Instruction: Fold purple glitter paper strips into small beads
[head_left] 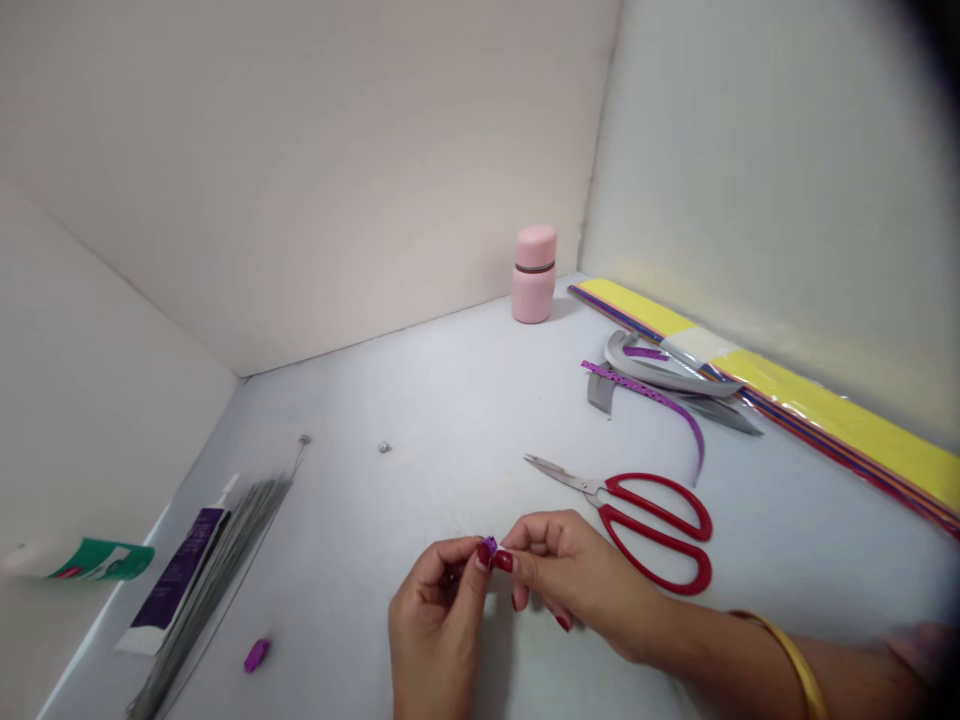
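Observation:
Between the fingertips of both hands, low in the middle of the head view, is a small purple piece point(490, 546). My left hand point(442, 620) pinches it from the left with thumb and forefinger. From the right, the thumb and forefinger of my right hand point(562, 565) close on the same piece. Red-handled scissors point(592, 488) lie just beyond my right hand, their blades pointing left. Another purple piece point(256, 655) rests on the table to the left of my left hand. Farther back on the right, a curved purple strip point(660, 397) lies by grey strips point(667, 376).
A bundle of thin wires point(217, 590) and a purple-and-white tube point(180, 580) lie at the left, near a green-and-white item point(105, 559). A pink bottle point(534, 275) stands at the back. Packaged coloured sheets point(817, 398) run along the right wall. Two tiny silvery bits lie mid-table.

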